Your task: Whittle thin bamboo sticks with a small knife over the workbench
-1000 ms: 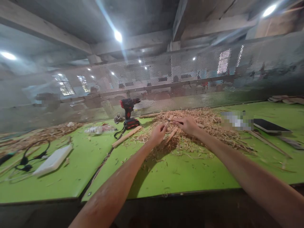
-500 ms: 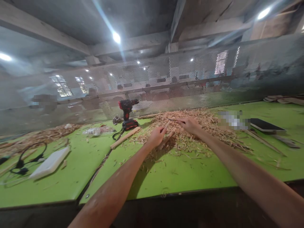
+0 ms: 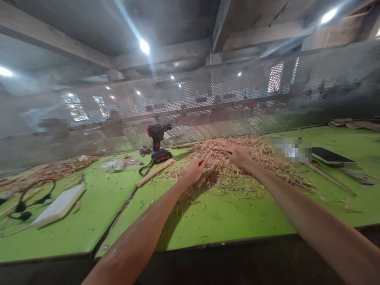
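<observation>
My left hand [image 3: 193, 171] is closed round a thin wooden stick [image 3: 209, 156] that points away from me. My right hand [image 3: 239, 156] grips a slim carving knife [image 3: 216, 150], its blade reaching left to the stick's far end. Both hands are just above a heap of curled wood shavings [image 3: 252, 143] on the green tabletop [image 3: 231, 221]. Another strip of wood [image 3: 210, 172] lies among the shavings beside my left hand. Whether the blade touches the stick is too small to tell.
A cordless drill [image 3: 158, 143] stands behind my left hand, near a flat wooden strip [image 3: 156, 173]. At left lie a white block [image 3: 61, 206] and black cables [image 3: 22, 209]. A dark-screened phone [image 3: 332, 155] and thin sticks [image 3: 331, 177] lie right. Perforated mesh [image 3: 192, 103] closes the back.
The view has shifted slightly, so objects on the left appear a little further left. Both hands keep nearly the same position and hold the same stick and knife.
</observation>
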